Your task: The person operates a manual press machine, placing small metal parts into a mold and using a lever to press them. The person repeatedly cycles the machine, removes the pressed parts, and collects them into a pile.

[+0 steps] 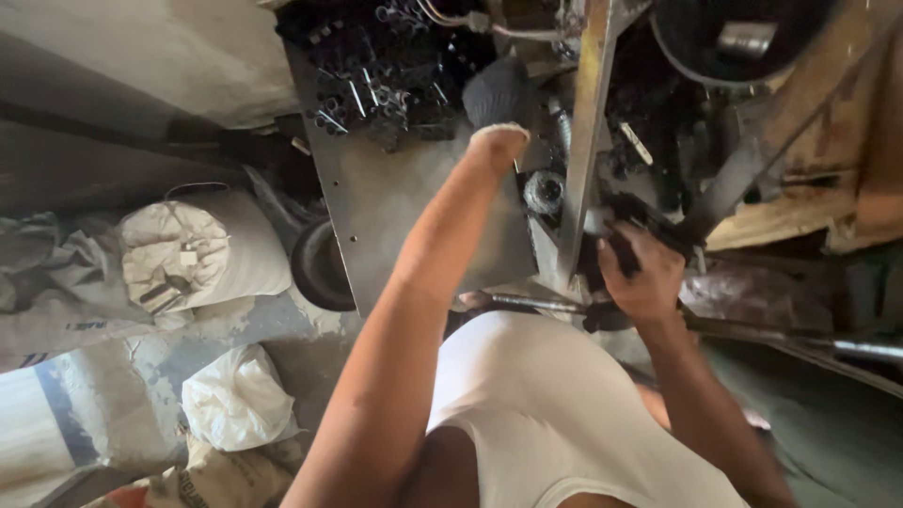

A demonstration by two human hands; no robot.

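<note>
The person leans over a grey metal bench [376, 202] beside a dark, greasy machine. The left hand [496, 94], in a dark glove with a pale cuff, reaches toward twelve o'clock to the edge of a heap of small dark metal parts [376, 71] piled on the far end of the bench; the glove looks curled, but whether it pinches a part or only rests among them cannot be told. The right hand [640, 268], bare, sits at about three o'clock of the bench's near corner, its fingers closed round a black handle or lever [649, 221] on the machine, just right of an upright metal bar [588, 132]. A small round ribbed piece [544, 191] lies between the two hands, close to the bar. A long steel rod [536, 303] runs across below the right hand, toward four o'clock.

At nine o'clock, on the floor, lie pale woven sacks [202, 249] and a white bag [235, 395], with a dark round pan [320, 268] against the bench's edge.

The risks, as judgement: the bare right hand is close to the machine's working parts, so a slip off the greasy handle could pinch fingers. The gloved hand reaching into the loose heap could knock parts off the bench. Dim light makes both more likely.
</note>
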